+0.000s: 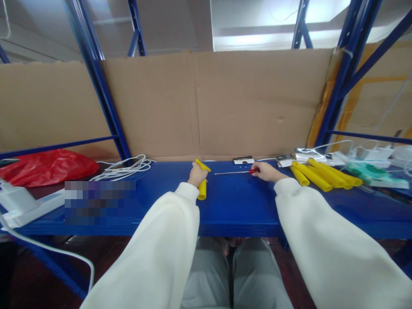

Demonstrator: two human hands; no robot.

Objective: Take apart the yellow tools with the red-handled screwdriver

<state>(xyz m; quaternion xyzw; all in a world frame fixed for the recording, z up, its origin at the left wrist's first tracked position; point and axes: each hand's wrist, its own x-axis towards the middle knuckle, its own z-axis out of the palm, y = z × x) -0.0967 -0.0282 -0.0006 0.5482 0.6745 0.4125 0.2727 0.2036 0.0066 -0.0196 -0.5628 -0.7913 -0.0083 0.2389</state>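
My left hand (197, 174) is closed around a yellow tube (202, 191), held roughly upright above the blue table. A slanted yellow piece shows at the tube's upper end; my fingers hide how the two meet. In my right hand (266, 171) is a screwdriver (232, 173) with a red handle. Its long metal shaft points left toward the yellow tube, and the tip is a little apart from it. Just behind the screwdriver lies a small black-and-white packet (243, 160), with a few tiny pieces near it.
Several yellow tubes (317, 178) lie right of my right hand, beside silver packets (309, 154) and a green-and-white bundle (370, 171). At left are coiled white cable (131, 168), a red bag (48, 167) and a power strip (35, 208). Cardboard (225, 107) walls the back.
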